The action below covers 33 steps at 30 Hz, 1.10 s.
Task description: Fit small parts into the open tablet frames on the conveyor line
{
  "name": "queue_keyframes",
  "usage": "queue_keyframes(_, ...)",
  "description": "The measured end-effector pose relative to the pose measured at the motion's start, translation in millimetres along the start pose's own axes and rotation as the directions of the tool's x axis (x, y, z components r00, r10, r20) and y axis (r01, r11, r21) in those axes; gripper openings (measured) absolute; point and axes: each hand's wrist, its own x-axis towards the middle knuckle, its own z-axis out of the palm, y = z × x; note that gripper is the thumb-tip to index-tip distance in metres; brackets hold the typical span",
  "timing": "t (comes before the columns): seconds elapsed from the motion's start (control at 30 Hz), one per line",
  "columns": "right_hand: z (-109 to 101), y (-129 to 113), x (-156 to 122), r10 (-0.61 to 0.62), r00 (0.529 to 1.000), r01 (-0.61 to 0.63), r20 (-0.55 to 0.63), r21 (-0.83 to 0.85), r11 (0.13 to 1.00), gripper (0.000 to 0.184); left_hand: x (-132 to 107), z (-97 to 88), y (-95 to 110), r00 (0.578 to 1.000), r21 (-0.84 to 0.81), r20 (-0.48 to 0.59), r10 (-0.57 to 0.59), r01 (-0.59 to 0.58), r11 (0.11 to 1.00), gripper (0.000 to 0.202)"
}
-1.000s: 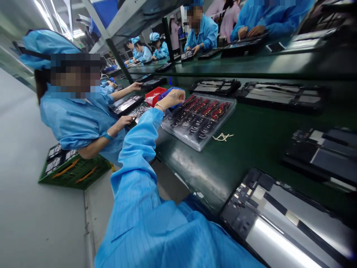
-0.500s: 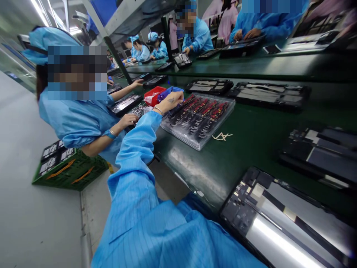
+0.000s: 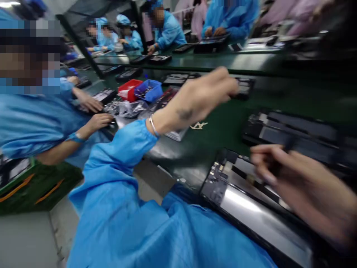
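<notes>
My left hand (image 3: 199,93) is raised over the bench, to the right of the clear plastic tray (image 3: 177,134). Its fingers are curled together and blurred; whatever they hold is hidden. My right hand (image 3: 304,182) has come in over an opened tablet (image 3: 245,208) that shows silver battery packs and a small circuit board. Its thumb and fingers are closed in a pinch, with something dark among them that I cannot make out. My left arm and sleeve cover much of the tray, which holds red and dark small parts.
Behind my hands lies another opened tablet (image 3: 301,126). A red bin (image 3: 129,90) and a blue bin (image 3: 149,91) stand left, near a plastic bag (image 3: 132,108). Cream strips (image 3: 198,125) lie on the green bench. A co-worker's hands (image 3: 97,121) are close on the left; a green crate (image 3: 55,182) stands below.
My left hand has moved right, away from the plastic tray and bins, towards the tablets. My right hand has entered from the right over the near tablet. The view has swung right.
</notes>
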Motion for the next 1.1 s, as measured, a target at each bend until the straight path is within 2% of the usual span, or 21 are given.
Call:
queue_keyframes(0.03, 6.7, -0.2, -1.1, 0.082, 0.995, -0.086, 0.051, 0.083, 0.993, 0.033, 6.2, 6.4, 25.6, 0.960, 0.075, -0.087, 0.264, -0.258, 0.963, 0.032)
queue_keyframes(0.07, 12.2, -0.2, -2.0, 0.115, 0.989, -0.130, 0.096, 0.171, 0.977, 0.034, 9.5, 12.4, 47.0, 0.877, 0.138, -0.131, 0.462, -0.446, 0.884, 0.031)
queue_keyframes(0.1, 15.8, -0.1, -2.5, 0.129, 0.985, -0.153, 0.114, 0.235, 0.960, 0.035, 10.7, 18.2, 63.2, 0.772, 0.187, -0.180, 0.610, -0.582, 0.792, 0.029)
queue_keyframes(0.13, 17.4, 0.1, -3.0, 0.131, 0.985, -0.157, 0.112, 0.281, 0.947, 0.036, 10.8, 23.8, 74.2, 0.679, 0.214, -0.220, 0.700, -0.667, 0.714, 0.026)
queue_keyframes(0.17, 17.2, 0.3, -3.6, 0.119, 0.988, -0.143, 0.096, 0.304, 0.942, 0.037, 10.5, 29.3, 80.5, 0.619, 0.222, -0.252, 0.744, -0.711, 0.667, 0.024)
queue_keyframes(0.2, 15.7, 0.5, -4.5, 0.105, 0.992, -0.122, 0.073, 0.307, 0.944, 0.036, 10.6, 34.2, 83.3, 0.581, 0.219, -0.284, 0.763, -0.735, 0.641, 0.022)
queue_keyframes(0.3, 8.0, 1.0, -8.1, 0.067, 0.997, -0.077, 0.043, 0.283, 0.956, 0.034, 13.0, 43.7, 82.4, 0.545, 0.198, -0.325, 0.773, -0.760, 0.619, 0.019)
queue_keyframes(0.47, 2.9, 3.0, -8.9, 0.032, 0.998, -0.043, 0.046, 0.263, 0.964, 0.030, 14.7, 44.3, 83.0, 0.545, 0.184, -0.316, 0.777, -0.768, 0.614, 0.020)
queue_keyframes(0.63, 4.6, 5.8, -5.1, -0.041, 0.999, 0.038, 0.014, 0.146, 0.989, 0.024, 11.5, 47.6, 85.6, 0.512, 0.147, -0.310, 0.801, -0.807, 0.572, 0.021)
queue_keyframes(0.67, 4.2, 6.1, -4.2, -0.072, 0.997, 0.072, -0.005, 0.115, 0.991, 0.023, 10.6, 48.3, 85.9, 0.517, 0.120, -0.321, 0.793, -0.809, 0.576, 0.020)
queue_keyframes(0.7, 3.6, 6.3, -3.4, -0.112, 0.993, 0.114, -0.027, 0.070, 0.991, 0.021, 9.8, 48.5, 86.4, 0.541, 0.080, -0.343, 0.768, -0.798, 0.597, 0.019)
queue_keyframes(0.73, 2.7, 6.2, -2.7, -0.159, 0.986, 0.160, -0.049, 0.009, 0.987, 0.020, 9.1, 48.2, 87.0, 0.594, 0.030, -0.362, 0.718, -0.763, 0.646, 0.016)
queue_keyframes(0.77, 1.6, 5.9, -2.2, -0.210, 0.976, 0.206, -0.064, -0.066, 0.976, 0.018, 8.6, 47.4, 87.7, 0.673, -0.021, -0.366, 0.643, -0.696, 0.717, 0.014)
queue_keyframes(0.83, -0.1, 4.7, -2.0, -0.322, 0.944, 0.299, -0.070, -0.228, 0.927, 0.014, 8.3, 44.5, 89.3, 0.839, -0.077, -0.306, 0.450, -0.494, 0.866, 0.012)
queue_keyframes(0.87, -0.6, 4.1, -2.4, -0.377, 0.924, 0.342, -0.063, -0.305, 0.889, 0.012, 8.3, 42.6, 90.0, 0.895, -0.070, -0.255, 0.366, -0.394, 0.916, 0.012)
queue_keyframes(0.9, -0.8, 3.5, -3.0, -0.431, 0.901, 0.383, -0.053, -0.371, 0.846, 0.011, 8.4, 40.7, 90.6, 0.931, -0.051, -0.204, 0.304, -0.320, 0.946, 0.013)
queue_keyframes(1.0, 0.3, 3.2, -5.6, -0.553, 0.833, 0.468, -0.021, -0.506, 0.724, 0.011, 7.2, 36.2, 91.9, 0.964, -0.028, -0.096, 0.247, -0.251, 0.968, 0.017)
queue_keyframes(1.1, 1.5, 4.3, -7.6, -0.604, 0.797, 0.505, 0.019, -0.569, 0.649, 0.010, 3.4, 34.0, 95.4, 0.976, -0.059, -0.030, 0.214, -0.215, 0.975, 0.018)
